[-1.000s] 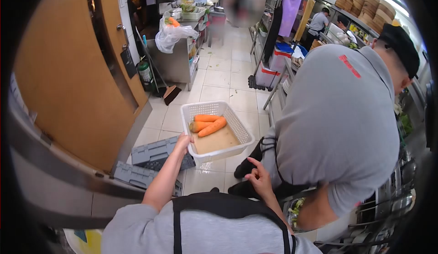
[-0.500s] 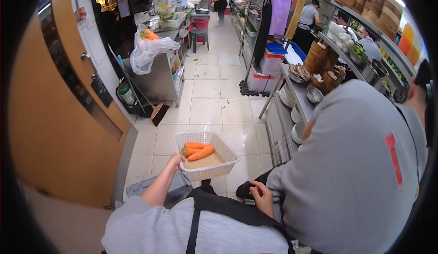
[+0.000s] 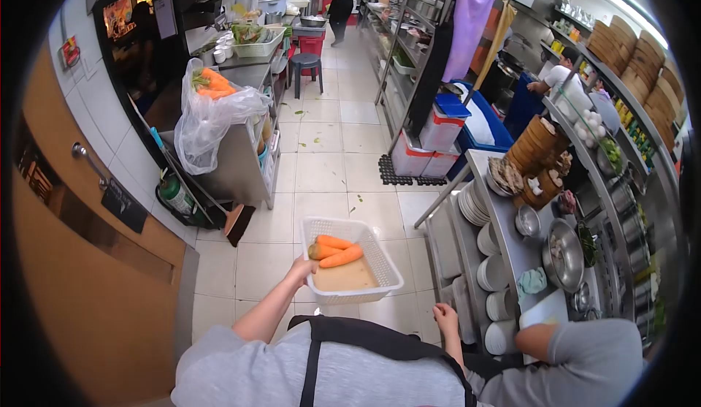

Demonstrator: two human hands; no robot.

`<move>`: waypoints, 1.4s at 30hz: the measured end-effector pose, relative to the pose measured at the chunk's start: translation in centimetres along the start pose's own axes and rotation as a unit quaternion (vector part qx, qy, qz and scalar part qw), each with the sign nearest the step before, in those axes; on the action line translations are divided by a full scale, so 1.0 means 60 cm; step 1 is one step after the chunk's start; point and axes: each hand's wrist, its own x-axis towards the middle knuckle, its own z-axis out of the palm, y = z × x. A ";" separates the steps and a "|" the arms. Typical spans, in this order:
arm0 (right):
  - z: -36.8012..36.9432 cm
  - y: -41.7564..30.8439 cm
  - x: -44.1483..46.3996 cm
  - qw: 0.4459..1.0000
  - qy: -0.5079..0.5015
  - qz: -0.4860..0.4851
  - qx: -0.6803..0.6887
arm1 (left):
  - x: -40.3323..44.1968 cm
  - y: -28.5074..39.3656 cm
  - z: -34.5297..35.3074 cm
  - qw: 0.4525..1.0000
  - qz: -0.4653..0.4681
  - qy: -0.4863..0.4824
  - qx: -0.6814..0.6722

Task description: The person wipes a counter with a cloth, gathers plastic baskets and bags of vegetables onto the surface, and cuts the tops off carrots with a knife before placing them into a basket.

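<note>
A white perforated plastic basket point(image 3: 388, 284) is held out in front of me by its left rim, gripped by my left hand point(image 3: 302, 269). Three orange carrots point(image 3: 341, 255) lie together inside it, toward the left and back. Low beside my right side, my right hand point(image 3: 445, 317) hangs near the steel shelving, its fingers curled loosely. Whether anything tiny is between those fingers does not show.
On the left are a wooden door point(image 3: 102, 261), a broom point(image 3: 237, 223) and a steel counter with a plastic bag point(image 3: 201, 126) of carrots. A steel shelf unit point(image 3: 511, 239) with plates and bowls lines the right, beside a co-worker's sleeve point(image 3: 595, 348). A stool point(image 3: 305, 62) stands ahead.
The view has advanced along the aisle, and the nearby co-worker has slipped toward the lower right edge. The grey crates have left view. My left hand still holds the basket; my right fingers look more curled.
</note>
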 end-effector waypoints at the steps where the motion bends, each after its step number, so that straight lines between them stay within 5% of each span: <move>1: 0.023 0.061 0.016 0.998 -0.024 0.044 -0.025 | 0.010 0.040 0.009 1.000 -0.009 -0.005 0.015; 5: 0.052 0.154 -0.002 0.948 -0.160 0.126 -0.246 | 0.135 0.110 0.007 0.998 0.034 -0.041 0.024; 9: 0.081 0.147 0.060 0.899 -0.233 0.174 -0.327 | 0.214 0.225 0.023 0.998 0.024 -0.033 0.038; 18: 0.114 0.079 0.510 0.906 -0.167 0.119 -0.371 | 0.417 0.392 -0.044 0.997 0.073 0.005 -0.030; 22: 0.223 -0.089 0.865 0.954 -0.131 0.096 -0.251 | 0.475 0.468 -0.090 0.993 0.078 0.043 -0.077; 24: 0.300 -0.212 0.995 0.973 -0.027 -0.069 -0.220 | 0.517 0.501 -0.115 0.990 0.089 0.070 -0.081; 27: 0.375 -0.423 1.092 0.973 -0.056 -0.184 -0.131 | 0.598 0.544 -0.164 0.993 0.082 0.062 -0.064; 30: 0.431 -0.554 1.121 0.969 -0.083 -0.197 -0.122 | 0.687 0.597 -0.204 0.989 0.109 0.056 -0.087; 37: 0.498 -0.453 1.165 0.948 -0.194 -0.042 -0.248 | 0.861 0.775 -0.257 0.995 0.080 0.035 -0.047; 39: 0.497 -0.394 1.170 0.934 -0.242 0.139 -0.223 | 0.913 0.823 -0.263 0.996 0.079 0.022 -0.040; 40: 0.505 -0.319 1.183 0.934 -0.237 0.152 -0.221 | 0.943 0.846 -0.266 0.996 0.078 0.011 -0.039; 42: 0.457 -0.418 1.167 0.912 -0.253 0.189 -0.262 | 1.020 0.873 -0.274 0.995 0.091 -0.002 -0.040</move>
